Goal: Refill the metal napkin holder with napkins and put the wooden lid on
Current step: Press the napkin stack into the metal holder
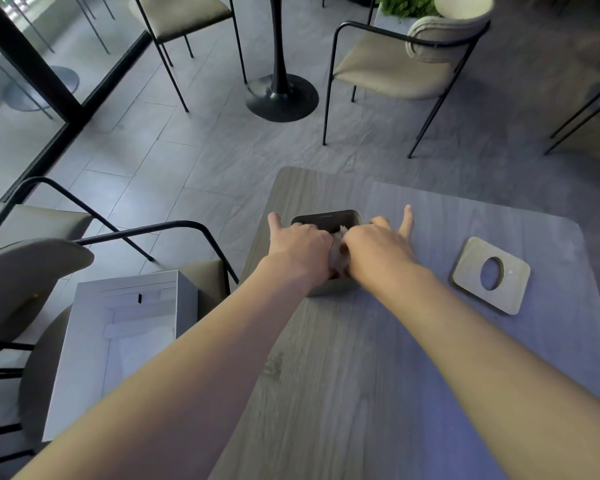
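The dark metal napkin holder (326,218) stands on the wooden table (361,358), mostly covered by both hands. My left hand (300,244) and my right hand (378,245) press down together inside it on a wad of white napkins (338,254), with fingers curled in and a thumb or finger of each sticking out past the rim. The wooden lid (490,275), a rounded square with an oval hole, lies flat on the table to the right of the holder, apart from my right hand.
A white open cardboard box (118,341) with white napkin stock sits on a chair at the table's left edge. Chairs (395,64) and a black pedestal table base (281,95) stand on the tiled floor beyond the table.
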